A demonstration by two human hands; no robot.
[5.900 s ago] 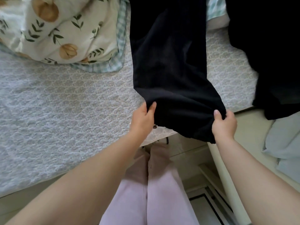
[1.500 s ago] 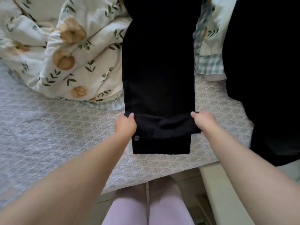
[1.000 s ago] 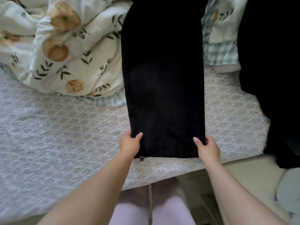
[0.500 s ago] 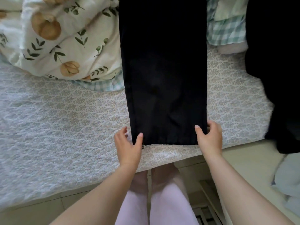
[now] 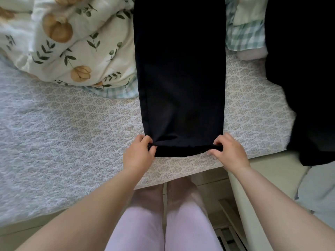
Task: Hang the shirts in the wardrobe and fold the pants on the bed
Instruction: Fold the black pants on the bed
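Black pants (image 5: 181, 73) lie flat in a long strip on the bed (image 5: 63, 133), running away from me over the patterned cover. My left hand (image 5: 139, 153) pinches the near left corner of the pants. My right hand (image 5: 229, 151) grips the near right corner, fingers curled round the fabric edge. The near edge is lifted slightly off the cover between both hands. The far end of the pants runs out of view at the top.
A floral duvet (image 5: 72, 42) is bunched at the back left. Another dark garment (image 5: 308, 78) lies on the bed's right side, hanging over a cream footboard (image 5: 272, 163). Pale blue cloth (image 5: 317, 192) sits at the right. My legs stand against the bed edge.
Both hands went from resting beside the pants' near end to gripping its corners. The near edge has risen a little from the cover.
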